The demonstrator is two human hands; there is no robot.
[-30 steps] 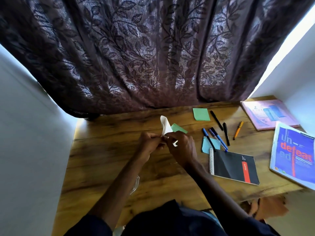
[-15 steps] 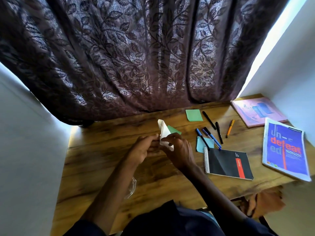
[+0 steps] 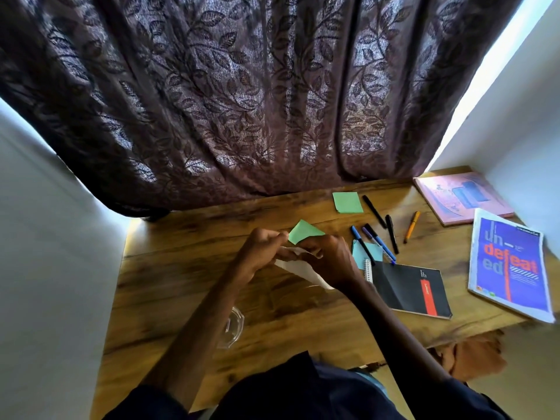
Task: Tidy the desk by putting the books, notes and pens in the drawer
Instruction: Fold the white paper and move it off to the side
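White note (image 3: 300, 268) is mid-desk (image 3: 181, 268), pinched betw. your left hand (image 3: 260, 250) and right hand (image 3: 330, 262), both w/ fingers curled on it; a green note (image 3: 304, 231) shows just behind them, can't tell if you hold it too. Task looks barely started: 2nd green note (image 3: 347, 202), blue note (image 3: 374, 253), five pens (image 3: 391, 233), notebook (image 3: 412, 287), pink book (image 3: 460, 197) & blue book (image 3: 509, 262) all lie out on the right. Drawer isn't in view, so nothing shows as stowed.

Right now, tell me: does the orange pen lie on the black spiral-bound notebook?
No, the orange pen lies on the bare wooden desk, apart from the notebook.
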